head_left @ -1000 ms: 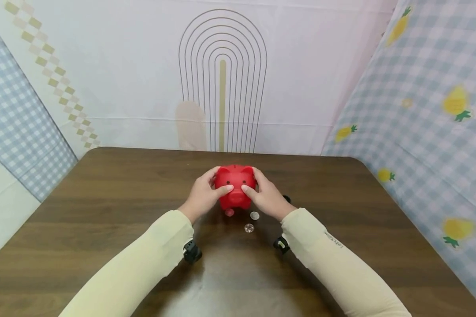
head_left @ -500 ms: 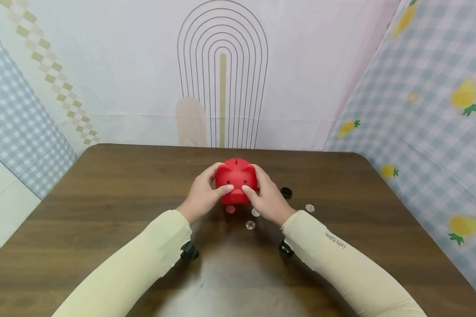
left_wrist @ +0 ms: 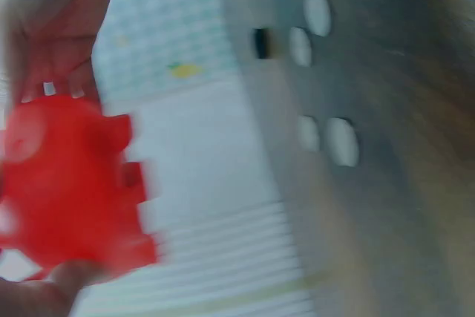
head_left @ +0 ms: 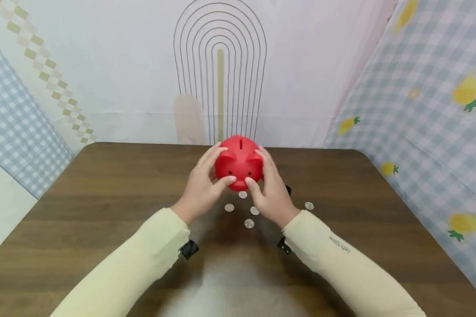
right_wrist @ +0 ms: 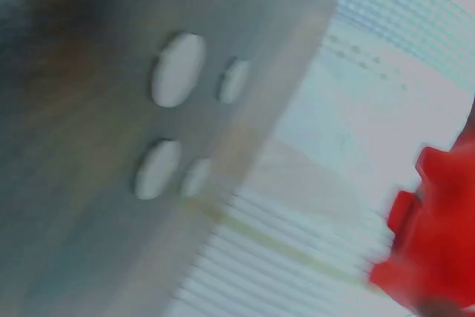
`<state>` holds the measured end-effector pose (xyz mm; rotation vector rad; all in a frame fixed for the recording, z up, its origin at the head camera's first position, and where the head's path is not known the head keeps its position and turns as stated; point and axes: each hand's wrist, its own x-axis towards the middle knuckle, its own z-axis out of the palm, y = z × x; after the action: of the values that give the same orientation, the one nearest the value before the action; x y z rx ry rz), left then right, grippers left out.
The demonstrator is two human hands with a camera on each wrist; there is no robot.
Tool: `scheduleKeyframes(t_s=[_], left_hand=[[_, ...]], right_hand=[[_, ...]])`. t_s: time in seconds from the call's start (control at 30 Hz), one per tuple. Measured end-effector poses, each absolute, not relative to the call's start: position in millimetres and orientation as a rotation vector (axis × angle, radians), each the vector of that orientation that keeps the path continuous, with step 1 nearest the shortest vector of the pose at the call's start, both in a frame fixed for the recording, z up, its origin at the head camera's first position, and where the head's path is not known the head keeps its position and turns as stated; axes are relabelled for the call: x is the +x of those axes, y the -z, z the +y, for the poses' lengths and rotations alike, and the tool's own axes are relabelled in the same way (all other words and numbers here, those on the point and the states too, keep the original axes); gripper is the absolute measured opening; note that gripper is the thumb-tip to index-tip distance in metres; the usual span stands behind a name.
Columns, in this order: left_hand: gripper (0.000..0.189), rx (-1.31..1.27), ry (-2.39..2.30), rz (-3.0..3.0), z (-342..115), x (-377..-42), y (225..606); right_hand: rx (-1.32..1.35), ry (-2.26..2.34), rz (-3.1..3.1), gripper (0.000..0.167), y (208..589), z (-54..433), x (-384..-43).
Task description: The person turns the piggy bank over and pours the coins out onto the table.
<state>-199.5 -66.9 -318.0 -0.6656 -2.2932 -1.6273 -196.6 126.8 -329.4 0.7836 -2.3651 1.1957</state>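
A red piggy bank [head_left: 239, 163] with a slot on top, ears and small black eyes faces me in the head view. My left hand [head_left: 200, 189] grips one side and my right hand [head_left: 275, 196] the other, thumbs on either side of the snout. Both wrist views show the piggy bank [left_wrist: 70, 183] held up off the table, its short feet blurred. Beneath and in front of it several silver coins lie flat, among them one coin [head_left: 249, 223] nearest me and another coin [head_left: 229, 208] towards the left hand.
A single coin [head_left: 309, 205] lies right of my right wrist. Partly hidden behind that hand is a small round black piece [head_left: 288, 190]. The brown wooden table [head_left: 115, 198] ends at a hanging white cloth [head_left: 123, 88], with a checked pineapple cloth [head_left: 420, 127] at the right.
Both hands have raised the piggy bank and moved it away from me, tilting it so its top slot shows more. A coin formerly hidden under it has come into sight.
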Motion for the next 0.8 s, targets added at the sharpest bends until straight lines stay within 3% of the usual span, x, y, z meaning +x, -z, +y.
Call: scheduleKeyframes(t_s=[0.4, 0.67, 0.8], left_hand=[[0.058, -0.455, 1.728, -2.499, -73.1, -210.1, 330.0], [0.062, -0.738, 1.562, -2.189, -70.9, -189.0, 314.9], [0.062, -0.637, 1.578, -2.307, -72.3, -192.1, 320.2]], right_hand=[[0.617, -1.356, -2.690, 0.059, 333.1, 119.4, -206.7], [0.871, -1.127, -2.210, 0.064, 326.8, 120.8, -192.3], [0.786, -1.122, -2.385, 0.062, 329.9, 117.3, -193.7]])
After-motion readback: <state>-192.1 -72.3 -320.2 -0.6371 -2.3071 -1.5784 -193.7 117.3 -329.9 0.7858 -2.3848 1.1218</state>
